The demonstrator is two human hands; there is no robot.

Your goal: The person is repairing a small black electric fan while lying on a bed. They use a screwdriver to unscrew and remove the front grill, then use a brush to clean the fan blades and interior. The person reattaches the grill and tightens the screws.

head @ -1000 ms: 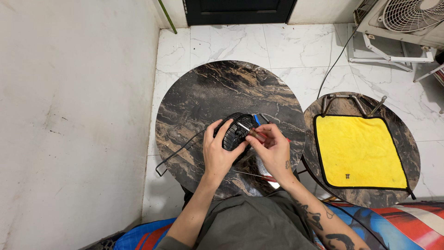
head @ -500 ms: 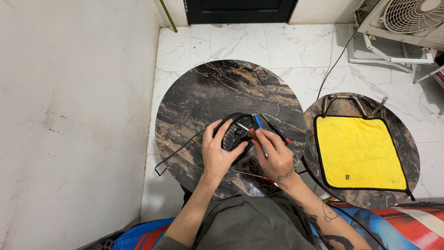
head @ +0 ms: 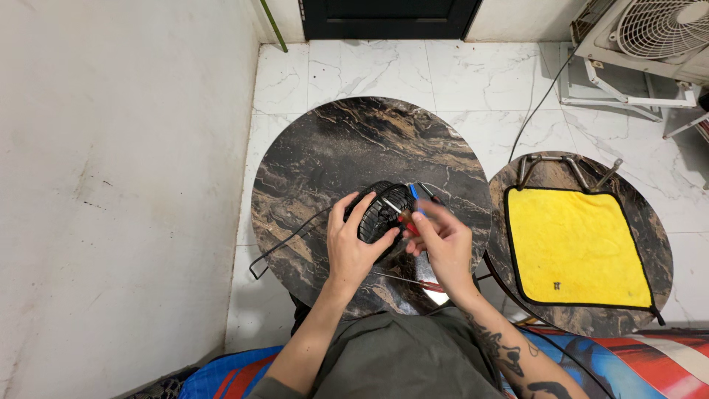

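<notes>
Round dark marble tabletop [head: 332,148]. Left hand [head: 354,247] curled over small black fan grille [head: 384,210], near the front edge. Right hand [head: 443,244] pinching red-handled screwdriver [head: 410,222] against it. Yellow cloth [head: 576,247] on side table.

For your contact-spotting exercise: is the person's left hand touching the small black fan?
Touching. The head view shows the left hand with fingers curled over the rim of the small black fan.

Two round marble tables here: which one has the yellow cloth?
The smaller table on the right holds the yellow cloth; the larger table carries the black fan.
</notes>
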